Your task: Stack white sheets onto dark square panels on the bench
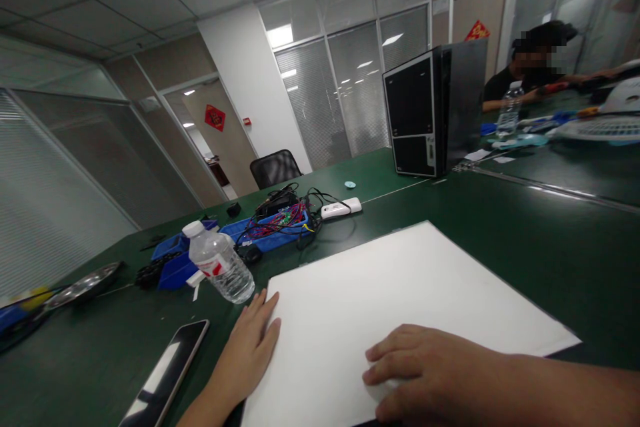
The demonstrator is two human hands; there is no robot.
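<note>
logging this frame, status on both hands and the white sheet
Left hand flat, open, at white sheet left edge. Right hand open, palm down on sheet. Water bottle and phone close by left hand.

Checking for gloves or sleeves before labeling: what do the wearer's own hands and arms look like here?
Both bare. Left hand and right hand show no gloves, rings or watch. Forearms are uncovered as far as the frame shows; no sleeve in view. Fingernails short, unpainted.
</note>
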